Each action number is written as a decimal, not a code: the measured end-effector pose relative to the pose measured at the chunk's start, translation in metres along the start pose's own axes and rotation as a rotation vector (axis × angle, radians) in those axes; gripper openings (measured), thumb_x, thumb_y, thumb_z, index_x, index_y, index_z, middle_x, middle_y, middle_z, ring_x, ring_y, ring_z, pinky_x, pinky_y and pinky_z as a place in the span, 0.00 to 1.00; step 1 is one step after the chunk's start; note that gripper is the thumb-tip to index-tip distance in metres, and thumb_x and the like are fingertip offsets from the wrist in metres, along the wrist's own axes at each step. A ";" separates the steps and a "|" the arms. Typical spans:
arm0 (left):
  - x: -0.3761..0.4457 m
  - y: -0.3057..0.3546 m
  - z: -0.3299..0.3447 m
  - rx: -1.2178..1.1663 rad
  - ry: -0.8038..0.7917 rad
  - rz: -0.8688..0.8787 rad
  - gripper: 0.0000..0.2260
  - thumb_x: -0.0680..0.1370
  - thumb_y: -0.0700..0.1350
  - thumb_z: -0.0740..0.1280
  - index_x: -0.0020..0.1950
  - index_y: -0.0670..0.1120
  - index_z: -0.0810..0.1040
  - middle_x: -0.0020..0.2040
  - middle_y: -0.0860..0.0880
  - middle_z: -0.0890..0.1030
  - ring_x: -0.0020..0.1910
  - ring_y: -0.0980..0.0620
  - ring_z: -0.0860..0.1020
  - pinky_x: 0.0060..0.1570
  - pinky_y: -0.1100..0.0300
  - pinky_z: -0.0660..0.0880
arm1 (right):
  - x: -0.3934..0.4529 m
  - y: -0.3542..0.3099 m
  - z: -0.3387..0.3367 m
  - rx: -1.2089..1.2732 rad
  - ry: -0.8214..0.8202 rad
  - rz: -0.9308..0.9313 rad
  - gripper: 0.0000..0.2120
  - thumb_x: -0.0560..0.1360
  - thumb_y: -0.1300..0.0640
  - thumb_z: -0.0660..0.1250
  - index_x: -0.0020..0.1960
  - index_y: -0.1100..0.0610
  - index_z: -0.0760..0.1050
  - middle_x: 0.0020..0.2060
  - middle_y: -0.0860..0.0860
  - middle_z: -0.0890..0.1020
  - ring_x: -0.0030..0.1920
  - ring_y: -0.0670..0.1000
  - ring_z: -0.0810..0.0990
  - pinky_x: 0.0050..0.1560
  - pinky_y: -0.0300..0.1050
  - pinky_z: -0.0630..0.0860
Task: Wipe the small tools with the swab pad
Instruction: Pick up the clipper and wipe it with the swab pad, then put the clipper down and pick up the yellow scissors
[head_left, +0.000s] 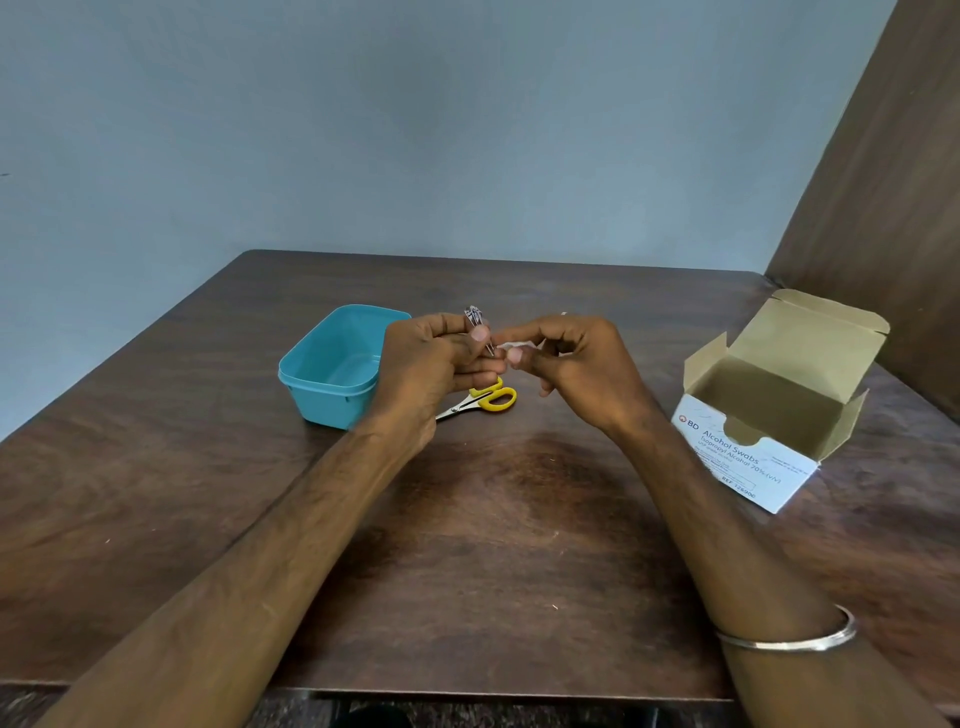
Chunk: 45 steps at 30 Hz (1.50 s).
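Above the middle of the desk (467, 545), the left hand (431, 358) pinches a small metal tool (479, 327), probably tweezers, between thumb and fingers. The right hand (576, 364) pinches the white swab pad (514, 345) against the tool's lower tip. The tool looks light, stiff and slick, so a grip near mid-length seems best, leaving the tip free. The pad looks thin, limp and damp. The tool's long axis runs steeply, top end up and away, tip down toward the pad. Yellow scissors (491, 399) lie on the desk beneath the hands.
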<state>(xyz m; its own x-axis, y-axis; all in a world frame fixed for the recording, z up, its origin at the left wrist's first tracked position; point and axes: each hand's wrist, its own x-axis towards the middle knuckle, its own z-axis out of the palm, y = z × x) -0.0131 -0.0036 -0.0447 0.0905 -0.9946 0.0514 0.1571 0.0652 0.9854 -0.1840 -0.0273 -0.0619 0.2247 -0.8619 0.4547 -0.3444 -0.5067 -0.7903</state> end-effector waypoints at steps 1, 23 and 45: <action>0.001 -0.001 0.000 0.004 -0.003 0.005 0.02 0.78 0.37 0.68 0.47 0.41 0.80 0.40 0.41 0.85 0.38 0.46 0.85 0.38 0.58 0.83 | 0.000 -0.001 0.000 0.003 0.015 -0.002 0.08 0.76 0.61 0.73 0.51 0.50 0.86 0.41 0.48 0.86 0.32 0.45 0.76 0.31 0.49 0.79; 0.000 -0.011 0.002 0.543 0.128 0.438 0.04 0.74 0.46 0.72 0.47 0.49 0.85 0.33 0.52 0.84 0.31 0.56 0.83 0.37 0.51 0.83 | -0.004 0.029 0.015 -0.466 0.153 0.002 0.08 0.76 0.51 0.71 0.54 0.44 0.84 0.49 0.46 0.87 0.47 0.50 0.83 0.47 0.47 0.79; 0.024 0.062 -0.065 1.329 0.108 0.130 0.06 0.67 0.41 0.74 0.33 0.39 0.83 0.29 0.43 0.83 0.30 0.46 0.83 0.36 0.50 0.83 | -0.006 0.025 0.015 -0.553 0.101 0.040 0.07 0.78 0.49 0.68 0.54 0.43 0.83 0.50 0.46 0.86 0.51 0.51 0.82 0.47 0.47 0.77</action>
<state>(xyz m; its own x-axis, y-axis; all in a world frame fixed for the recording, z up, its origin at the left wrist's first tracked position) 0.0624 -0.0183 0.0075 0.1185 -0.9719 0.2036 -0.9216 -0.0313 0.3868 -0.1807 -0.0345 -0.0904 0.1230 -0.8644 0.4875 -0.7832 -0.3863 -0.4873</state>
